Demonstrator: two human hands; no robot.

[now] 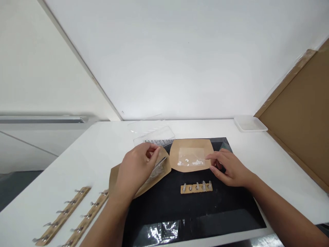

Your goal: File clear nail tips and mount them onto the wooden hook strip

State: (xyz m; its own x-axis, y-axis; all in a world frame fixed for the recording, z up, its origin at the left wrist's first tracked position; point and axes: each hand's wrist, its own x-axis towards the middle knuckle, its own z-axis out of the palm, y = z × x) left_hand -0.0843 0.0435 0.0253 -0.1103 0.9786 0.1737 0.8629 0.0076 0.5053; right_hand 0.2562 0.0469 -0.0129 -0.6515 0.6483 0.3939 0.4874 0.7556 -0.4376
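My left hand is over the left cardboard tray, thumb and forefinger pinched together; anything between them is too small to make out. A thin metal rod-like tool lies in that tray beside the hand, near clear plastic pieces. My right hand is at the right edge of a second cardboard tray, forefinger stretched over it and thumb apart. On this tray a clear plastic sheet or bag bears several small white pieces. Below sits a tan strip with several clear upright parts.
Under the trays lies a glossy black mat. Two tan strips with metal clips lie at the left on the white table. Clear boxes stand behind, a translucent lid at back right, and a cardboard panel rises right.
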